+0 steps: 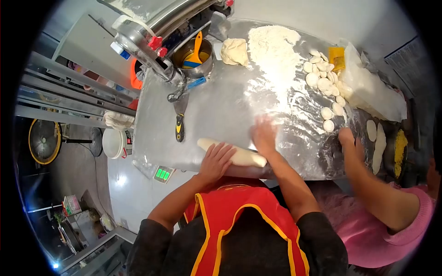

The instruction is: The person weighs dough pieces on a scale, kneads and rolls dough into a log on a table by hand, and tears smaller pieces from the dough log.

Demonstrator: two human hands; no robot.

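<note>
A thick, pale roll of dough point(246, 158) lies along the near edge of the metal table. My left hand point(217, 160) rests flat across its left half, fingers stretched out. Beside the roll's right end is my right hand point(264, 136), blurred by motion; its fingers look extended, with nothing visible in them. The roll's tapered left tip shows beyond my left fingers. To the left lies a scraper with a black and yellow handle point(179, 127).
Loose flour point(276, 50) covers the table's back middle, beside a dough lump point(235, 51). A metal pot point(207, 68) holds an orange brush point(197, 48). Dough rounds point(324, 85) cluster at right, near a co-worker's hand point(346, 137). A scale point(164, 174) stands below the table's left edge.
</note>
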